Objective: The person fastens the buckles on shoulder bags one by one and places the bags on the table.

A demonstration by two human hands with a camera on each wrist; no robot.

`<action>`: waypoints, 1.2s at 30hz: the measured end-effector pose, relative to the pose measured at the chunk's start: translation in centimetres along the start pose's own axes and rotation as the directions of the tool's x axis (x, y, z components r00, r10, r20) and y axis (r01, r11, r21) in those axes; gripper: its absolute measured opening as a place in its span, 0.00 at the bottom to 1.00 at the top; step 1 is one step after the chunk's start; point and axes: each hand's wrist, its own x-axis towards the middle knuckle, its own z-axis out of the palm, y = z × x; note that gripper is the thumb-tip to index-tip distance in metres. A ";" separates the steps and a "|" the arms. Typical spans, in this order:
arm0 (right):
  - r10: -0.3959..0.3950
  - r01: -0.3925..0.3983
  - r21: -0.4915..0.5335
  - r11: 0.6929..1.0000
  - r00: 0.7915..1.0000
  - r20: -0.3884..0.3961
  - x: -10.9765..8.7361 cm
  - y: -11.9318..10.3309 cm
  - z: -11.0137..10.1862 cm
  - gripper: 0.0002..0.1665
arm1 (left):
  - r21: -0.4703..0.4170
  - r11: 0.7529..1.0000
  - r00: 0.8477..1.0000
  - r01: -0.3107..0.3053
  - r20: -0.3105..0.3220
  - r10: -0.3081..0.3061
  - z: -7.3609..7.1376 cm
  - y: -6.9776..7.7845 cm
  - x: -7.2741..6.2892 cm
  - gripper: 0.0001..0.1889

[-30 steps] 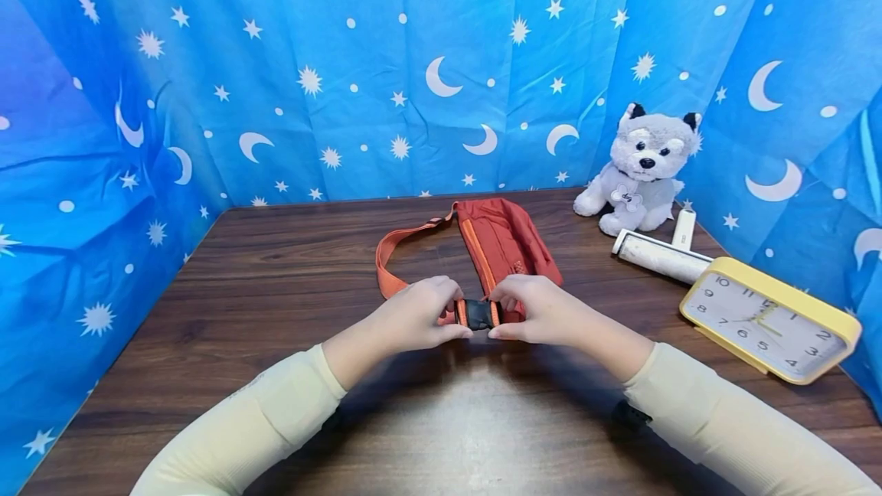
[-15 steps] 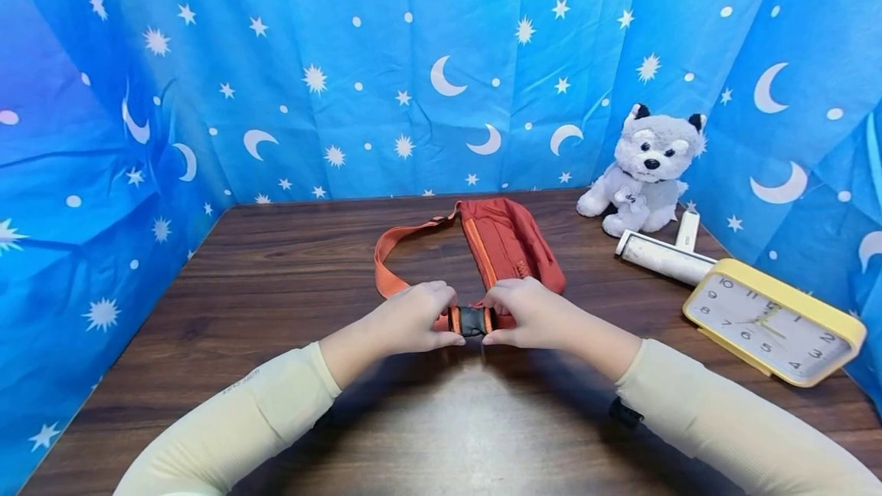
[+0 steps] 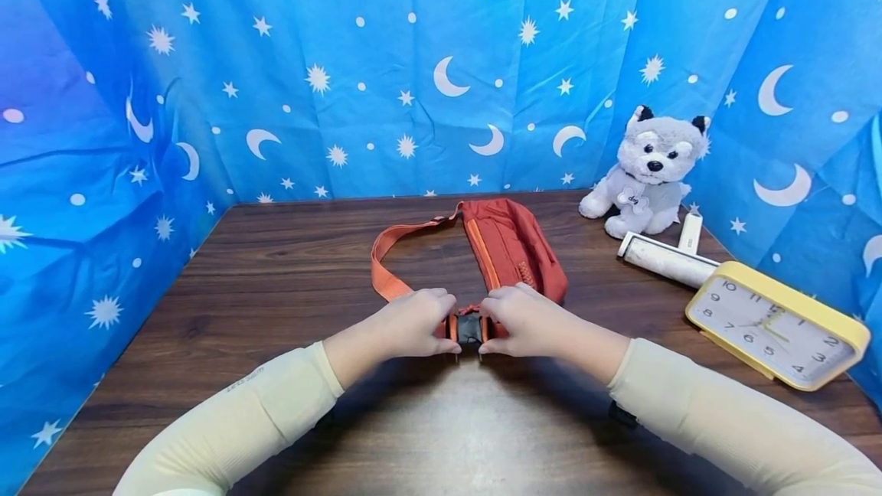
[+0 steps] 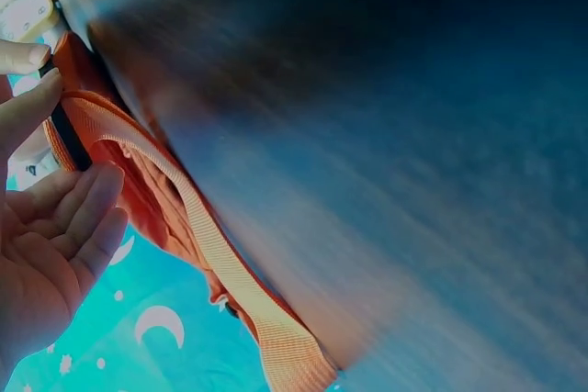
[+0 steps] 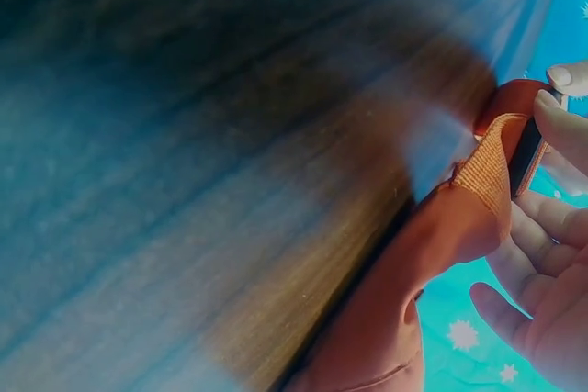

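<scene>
A rust-red waist bag [image 3: 513, 243] lies on the table with its orange strap [image 3: 396, 247] looped out to the left. At its near end a black side-release buckle [image 3: 470, 328] sits between both hands, its two halves joined. My left hand [image 3: 411, 321] pinches the left end of the buckle between thumb and fingers, and my right hand [image 3: 530, 321] pinches the right end the same way. In the left wrist view the strap [image 4: 207, 213] runs away from the fingers. In the right wrist view orange webbing [image 5: 487, 167] folds beside the buckle's dark edge [image 5: 526, 155].
A grey plush dog [image 3: 651, 167] sits at the back right. In front of it lie a white lint roller [image 3: 668, 260] and a yellow-framed clock [image 3: 779, 326]. A blue curtain [image 3: 358, 121] with moons and stars surrounds the dark wooden table [image 3: 276, 251].
Both hands and the buckle have shifted slightly toward the near edge and left. The bag has stayed nearly in place, and the hold on the buckle looks unchanged.
</scene>
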 end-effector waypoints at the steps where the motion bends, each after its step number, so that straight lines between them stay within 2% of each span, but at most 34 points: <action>1: -0.010 0.010 -0.007 1.000 1.000 0.000 0.0 0.0 0.1 0.23 | 0.002 1.000 1.000 0.002 0.008 -0.002 0.0 0.0 0.0 0.22; 6: -0.044 0.044 -0.032 0.999 0.999 0.005 0.0 -0.1 0.3 0.23 | 0.003 1.000 0.999 0.005 0.042 -0.005 0.3 0.1 0.1 0.22; 16: -0.056 0.060 -0.056 0.997 0.997 0.061 0.2 0.0 0.7 0.23 | 0.001 0.997 0.988 0.071 0.134 -0.071 0.5 0.5 0.5 0.22; 24: -0.063 0.070 -0.079 0.994 0.994 0.086 0.4 -0.1 0.6 0.25 | -0.002 0.996 0.984 0.087 0.155 -0.086 0.5 0.6 0.5 0.22; 36: -0.086 0.090 -0.039 0.995 0.993 0.082 0.4 0.0 0.8 0.26 | -0.002 0.992 0.972 0.125 0.199 -0.122 0.2 1.0 0.5 0.22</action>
